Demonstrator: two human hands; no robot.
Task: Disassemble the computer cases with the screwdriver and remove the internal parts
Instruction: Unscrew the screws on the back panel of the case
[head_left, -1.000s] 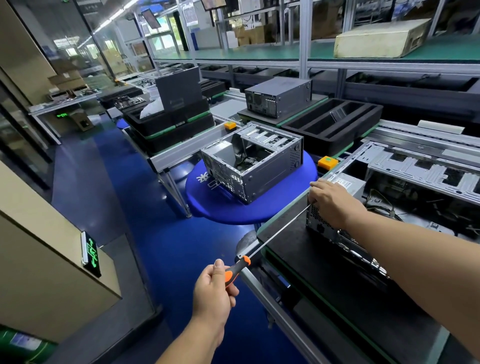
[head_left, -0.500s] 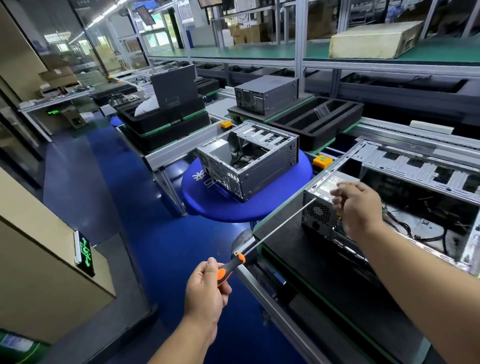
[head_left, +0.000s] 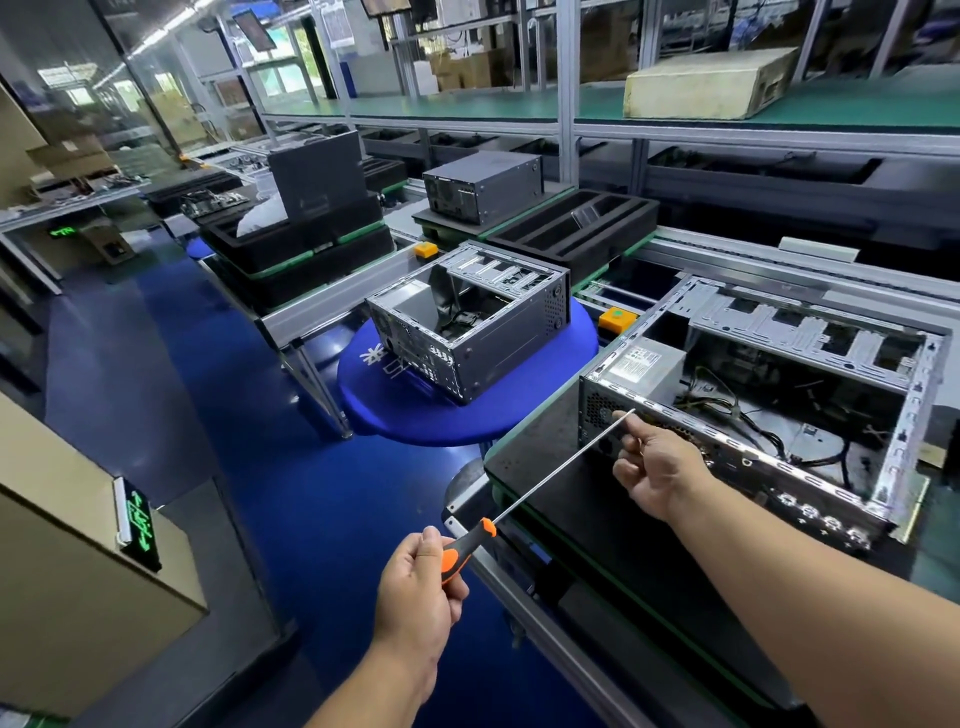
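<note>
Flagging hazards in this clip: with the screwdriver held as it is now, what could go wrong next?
1. The left hand grips the screwdriver far back on the handle, so its long shaft may wobble and slip off a screw.
2. The right hand pinches the shaft near the tip, close to the open case; a slip could jab fingers or the loose cables.

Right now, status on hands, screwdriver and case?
Left hand grips screwdriver handle. Right hand pinches shaft near tip, at open computer case rear panel. Nothing blocking.

Open-topped computer case (head_left: 769, 395) admits a hand; cables (head_left: 779, 431) clutter inside, possibly blocking the floor.
</note>
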